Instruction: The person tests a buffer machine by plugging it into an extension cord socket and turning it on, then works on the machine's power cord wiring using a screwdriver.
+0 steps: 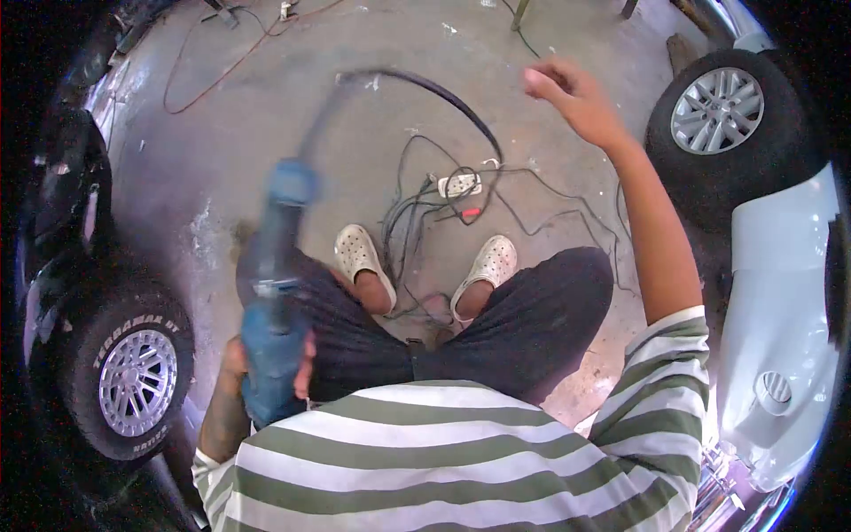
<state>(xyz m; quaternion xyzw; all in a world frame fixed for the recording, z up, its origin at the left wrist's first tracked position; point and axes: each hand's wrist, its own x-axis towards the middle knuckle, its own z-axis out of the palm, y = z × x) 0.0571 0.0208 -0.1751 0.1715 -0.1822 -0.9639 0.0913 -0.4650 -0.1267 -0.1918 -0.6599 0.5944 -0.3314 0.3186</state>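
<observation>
Clearly, in the head view, the left hand (233,356) has its fingers wrapped firmly around the near end of a blue power tool (275,332), probably because this thick part gives a good grip. The tool is above the left thigh, and perhaps for this reason its black cord (443,91) arcs forward, clear of the shoes (359,253), toward the white power strip (452,185). The right hand (574,96) is raised, with fingers loosely curled around nothing visible, maybe for balance.
</observation>
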